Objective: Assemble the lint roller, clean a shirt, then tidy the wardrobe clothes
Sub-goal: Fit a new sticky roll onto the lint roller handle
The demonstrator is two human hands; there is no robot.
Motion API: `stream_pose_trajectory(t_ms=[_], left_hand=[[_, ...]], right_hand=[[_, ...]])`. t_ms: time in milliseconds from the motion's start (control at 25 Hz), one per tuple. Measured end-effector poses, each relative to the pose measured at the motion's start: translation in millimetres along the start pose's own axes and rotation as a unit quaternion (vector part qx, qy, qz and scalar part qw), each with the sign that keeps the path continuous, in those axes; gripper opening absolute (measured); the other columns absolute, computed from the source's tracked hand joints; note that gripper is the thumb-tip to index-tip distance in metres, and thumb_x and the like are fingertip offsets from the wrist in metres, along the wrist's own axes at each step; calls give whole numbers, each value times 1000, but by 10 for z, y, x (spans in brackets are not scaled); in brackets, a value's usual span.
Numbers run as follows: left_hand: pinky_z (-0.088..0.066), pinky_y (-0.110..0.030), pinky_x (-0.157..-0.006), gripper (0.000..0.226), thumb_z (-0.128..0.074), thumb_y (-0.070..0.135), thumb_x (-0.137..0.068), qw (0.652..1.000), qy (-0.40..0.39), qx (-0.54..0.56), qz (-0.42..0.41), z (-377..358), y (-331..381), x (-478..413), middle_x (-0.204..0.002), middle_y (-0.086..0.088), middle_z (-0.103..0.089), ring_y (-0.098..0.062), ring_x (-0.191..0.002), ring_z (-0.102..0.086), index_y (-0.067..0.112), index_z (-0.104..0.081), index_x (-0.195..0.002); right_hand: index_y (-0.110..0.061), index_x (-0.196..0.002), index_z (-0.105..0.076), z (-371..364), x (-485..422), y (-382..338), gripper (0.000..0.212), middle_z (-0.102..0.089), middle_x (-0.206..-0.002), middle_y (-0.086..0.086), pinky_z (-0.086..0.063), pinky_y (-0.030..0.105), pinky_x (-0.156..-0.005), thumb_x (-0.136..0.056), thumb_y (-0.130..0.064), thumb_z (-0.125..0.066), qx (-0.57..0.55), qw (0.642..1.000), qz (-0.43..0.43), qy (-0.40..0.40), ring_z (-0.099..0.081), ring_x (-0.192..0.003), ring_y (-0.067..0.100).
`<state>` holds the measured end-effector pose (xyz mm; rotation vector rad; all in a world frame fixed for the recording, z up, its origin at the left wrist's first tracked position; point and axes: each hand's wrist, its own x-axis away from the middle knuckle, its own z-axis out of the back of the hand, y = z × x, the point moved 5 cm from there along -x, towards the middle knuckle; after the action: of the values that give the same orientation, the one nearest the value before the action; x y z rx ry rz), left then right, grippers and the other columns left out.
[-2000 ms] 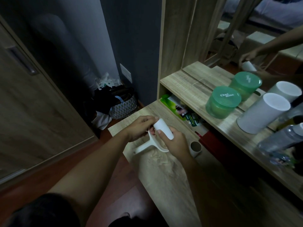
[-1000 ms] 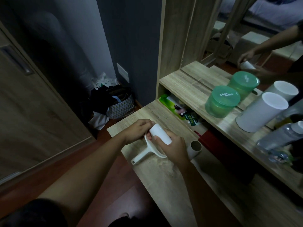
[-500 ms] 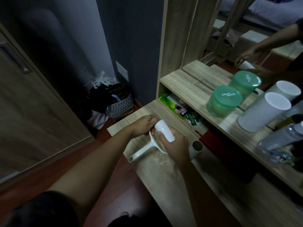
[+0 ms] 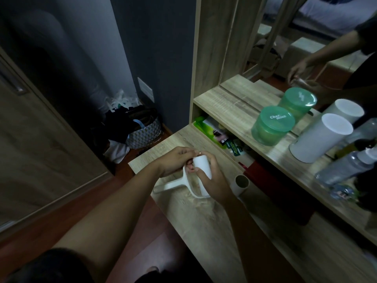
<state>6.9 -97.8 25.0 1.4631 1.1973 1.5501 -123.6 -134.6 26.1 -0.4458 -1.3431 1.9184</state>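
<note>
Altogether 2 hands on 1 lint roller, 1 cardboard tube.

Cardboard tube and shelf crowd the desktop's right side.

Dark short sleeve, bare forearms

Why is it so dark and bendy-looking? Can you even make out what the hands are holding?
Head view: dim light, the wooden door sunk in shadow; the wide lens bows the shelf edges; left hand and right hand grip a white lint roller, bright enough to read; the hands' reflection in the mirror is blurred.
</note>
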Motion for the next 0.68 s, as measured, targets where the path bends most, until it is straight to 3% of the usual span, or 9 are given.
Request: stream_pose_trajectory(t_ms=[120,240,360,480,680], left_hand=[[-39,-20,-55,29,-48,29,-97,1000,8,-29,-4,-21,60,7,-67,-3,-50,-9,-57,-48,2,-59,-92],[-38,-14,-49,29,-45,28,-98,998,17,-56,-8,-35,70,9,-66,-2,-49,-4,-52,-46,2,-57,-97],[-41,-17,-55,32,-45,31,-98,997,38,-65,-22,-27,51,19,-66,-1,-53,-4,-56,-49,3,-60,-96],[-41,-26,-62,33,-46,35,-96,997,49,-39,-42,-55,13,17,-66,-4,-51,-11,-61,-48,5,-59,-94],[-41,-23,-53,34,-41,31,-100,989,115,-62,-72,-110,29,52,-64,0,-46,-7,-55,-42,3,-60,-102]], right_hand=[[-44,-118,-34,-14,-6,45,47,-49,-110,-18,-48,41,-93,-76,-60,-51,11,1000,11,27,-53,-107,12],[-39,-119,-34,-45,4,57,39,-49,-105,-21,-49,40,-89,-85,-54,-48,9,999,23,31,-55,-103,11],[-27,-122,-35,-52,-13,26,34,-48,-110,-10,-47,30,-84,-92,-36,-50,0,999,27,33,-53,-95,6],[-22,-126,-34,-56,1,-24,35,-45,-111,-9,-40,11,-73,-95,-30,-48,-11,999,14,38,-49,-90,-6],[-19,-130,-35,-68,29,-62,37,-42,-113,-10,-36,1,-62,-96,-30,-46,-15,998,-10,57,-45,-86,-13]])
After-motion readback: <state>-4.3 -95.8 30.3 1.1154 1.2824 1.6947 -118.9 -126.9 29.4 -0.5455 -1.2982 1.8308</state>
